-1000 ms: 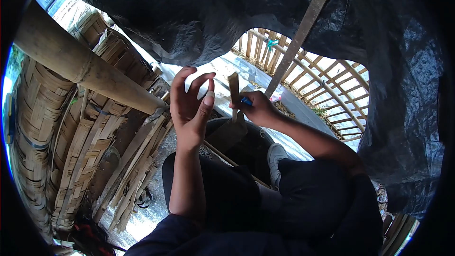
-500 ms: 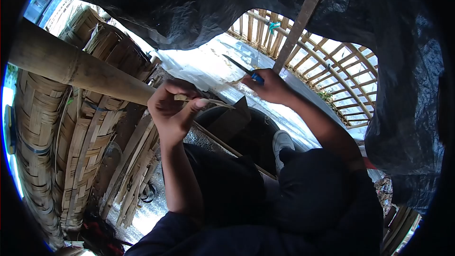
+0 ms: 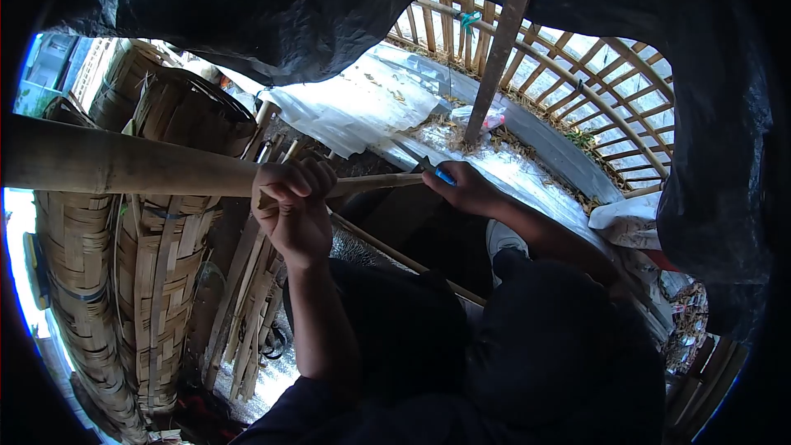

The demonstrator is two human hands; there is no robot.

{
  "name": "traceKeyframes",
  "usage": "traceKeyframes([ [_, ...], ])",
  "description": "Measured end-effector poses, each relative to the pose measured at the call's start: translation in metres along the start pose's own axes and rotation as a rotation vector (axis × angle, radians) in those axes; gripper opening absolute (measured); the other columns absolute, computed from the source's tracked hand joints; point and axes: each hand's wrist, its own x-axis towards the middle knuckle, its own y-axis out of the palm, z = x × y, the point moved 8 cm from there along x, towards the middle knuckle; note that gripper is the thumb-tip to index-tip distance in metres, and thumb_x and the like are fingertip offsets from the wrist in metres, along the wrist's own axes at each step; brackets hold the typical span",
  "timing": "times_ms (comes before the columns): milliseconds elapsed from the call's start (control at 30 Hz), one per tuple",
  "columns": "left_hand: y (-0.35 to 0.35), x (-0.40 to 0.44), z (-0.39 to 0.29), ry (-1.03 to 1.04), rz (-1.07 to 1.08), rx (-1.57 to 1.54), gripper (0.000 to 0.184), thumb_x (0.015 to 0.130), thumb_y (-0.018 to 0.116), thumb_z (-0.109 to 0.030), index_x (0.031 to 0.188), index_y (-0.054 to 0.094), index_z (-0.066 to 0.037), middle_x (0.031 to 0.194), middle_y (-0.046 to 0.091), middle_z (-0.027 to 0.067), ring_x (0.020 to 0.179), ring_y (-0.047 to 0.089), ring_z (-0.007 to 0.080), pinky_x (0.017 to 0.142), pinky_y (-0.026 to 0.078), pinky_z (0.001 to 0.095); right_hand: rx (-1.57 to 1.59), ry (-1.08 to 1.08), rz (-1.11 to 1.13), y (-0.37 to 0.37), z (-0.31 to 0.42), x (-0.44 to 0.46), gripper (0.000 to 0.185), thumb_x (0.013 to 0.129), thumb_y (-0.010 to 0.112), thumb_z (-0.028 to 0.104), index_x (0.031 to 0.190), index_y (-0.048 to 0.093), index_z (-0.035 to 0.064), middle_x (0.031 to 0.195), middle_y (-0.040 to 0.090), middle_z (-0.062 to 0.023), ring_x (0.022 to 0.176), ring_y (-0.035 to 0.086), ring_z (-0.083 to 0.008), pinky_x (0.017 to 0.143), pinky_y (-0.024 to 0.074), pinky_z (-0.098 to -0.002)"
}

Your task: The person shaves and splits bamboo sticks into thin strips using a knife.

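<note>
My left hand (image 3: 292, 206) is closed round a pale bamboo strip (image 3: 375, 185), in front of the end of a thick bamboo pole (image 3: 124, 166). The strip stretches across to my right hand (image 3: 468, 189), which grips a knife (image 3: 445, 173) with a blue handle. Its narrow blade points up and left, away from my body. The strip's far end meets the fingers of that hand beside the knife; whether they also pinch the strip is unclear. Beneath the strip the area is in dark shadow.
Tall woven bamboo baskets (image 3: 78, 280) stand at the left, with split bamboo pieces (image 3: 255, 305) near them. Black plastic sheeting (image 3: 321, 33) hangs overhead. A wooden post (image 3: 503, 58) rises before a bamboo lattice (image 3: 577, 82). My shoe (image 3: 504, 239) shows below my right forearm.
The view has shifted. My left hand now wraps the strip in a fist rather than pinching it. My right hand and knife have lowered, and the strip now spans both hands.
</note>
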Motion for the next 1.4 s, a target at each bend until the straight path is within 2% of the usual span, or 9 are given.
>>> traceKeyframes([
  [133,0.013,0.001,0.008,0.006,-0.118,0.033,0.018,0.092,0.059,-0.019,0.083,0.053,-0.005,0.114,0.042,0.0109,0.115,0.049,0.0312,0.09,0.05,0.0559,0.056,-0.261,-0.115,-0.029,0.071,-0.014,0.032,0.085,0.068,0.037,0.095,0.068,0.0069,0.066,0.057,-0.0013,0.062,0.052,-0.0101,0.059,0.0415,-0.0283],
  [233,0.026,-0.001,0.004,-0.014,-0.135,-0.046,0.015,0.088,0.065,-0.017,0.082,0.055,-0.007,0.142,0.031,0.0128,0.14,0.019,0.0416,0.103,0.032,0.0692,0.171,-0.354,-0.11,-0.047,0.12,-0.03,0.028,0.085,0.072,0.026,0.103,0.068,0.0055,0.083,0.069,-0.0031,0.074,0.062,-0.0097,0.07,0.049,-0.0257],
  [567,0.048,-0.016,0.025,-0.224,-0.309,-0.374,0.015,0.087,0.067,-0.018,0.093,0.054,-0.013,0.154,0.018,0.0118,0.142,0.015,0.0378,0.11,0.025,0.0625,0.42,-0.345,0.011,-0.047,0.172,-0.052,0.037,0.084,0.072,0.018,0.113,0.057,-0.0001,0.098,0.068,-0.0095,0.09,0.066,-0.0144,0.083,0.053,-0.0294],
  [633,0.044,-0.016,0.027,-0.236,-0.307,-0.374,0.017,0.086,0.068,-0.019,0.095,0.054,-0.014,0.154,0.017,0.0115,0.142,0.015,0.0378,0.111,0.024,0.0623,0.46,-0.471,-0.08,-0.047,0.177,-0.05,0.022,0.085,0.072,0.022,0.093,0.07,0.0017,0.071,0.065,-0.0009,0.066,0.059,-0.0059,0.059,0.0449,-0.0227],
  [700,0.043,-0.014,0.022,-0.161,-0.186,-0.201,0.034,0.093,0.056,-0.027,0.125,0.056,-0.017,0.155,0.014,0.0177,0.142,0.014,0.0389,0.112,0.024,0.0571,0.482,-0.459,-0.079,-0.042,0.18,-0.05,0.023,0.085,0.072,0.023,0.091,0.07,0.0013,0.073,0.066,-0.0022,0.07,0.06,-0.0071,0.064,0.0465,-0.0236],
  [833,0.034,-0.007,0.009,-0.063,-0.176,-0.237,0.036,0.088,0.063,-0.012,0.124,0.056,-0.015,0.154,0.015,0.0184,0.142,0.015,0.0391,0.112,0.027,0.0554,0.378,-0.426,-0.049,-0.039,0.196,-0.048,0.033,0.084,0.072,0.021,0.107,0.061,-0.0007,0.091,0.068,-0.0085,0.081,0.065,-0.0132,0.076,0.0512,-0.0284],
  [900,0.024,-0.005,0.006,-0.172,-0.351,-0.272,0.034,0.079,0.063,0.011,0.087,0.043,-0.014,0.154,0.014,0.0164,0.142,0.016,0.0389,0.108,0.032,0.0598,0.294,-0.449,-0.044,-0.039,0.206,-0.05,0.03,0.084,0.071,0.022,0.102,0.064,-0.0006,0.087,0.068,-0.008,0.078,0.065,-0.0128,0.073,0.0507,-0.0279],
  [1000,0.012,0.002,-0.011,-0.139,-0.344,-0.259,0.036,0.077,0.056,0.019,0.087,0.044,-0.014,0.154,0.014,0.0166,0.14,0.019,0.0418,0.107,0.036,0.0584,0.108,-0.481,-0.12,-0.045,0.219,-0.048,0.027,0.085,0.07,0.027,0.088,0.069,0.0002,0.072,0.066,-0.0056,0.065,0.061,-0.0093,0.059,0.0451,-0.023],
  [1400,0.008,0.01,-0.063,0.008,-0.203,-0.472,0.049,0.074,0.051,0.024,0.106,0.059,-0.013,0.154,0.014,0.02,0.128,0.039,0.0469,0.102,0.046,0.0478,-0.02,-0.422,-0.172,-0.035,0.298,-0.083,0.028,0.086,0.067,0.029,0.089,0.068,0.0019,0.067,0.06,-0.0027,0.065,0.06,-0.0095,0.058,0.0443,-0.0223],
])
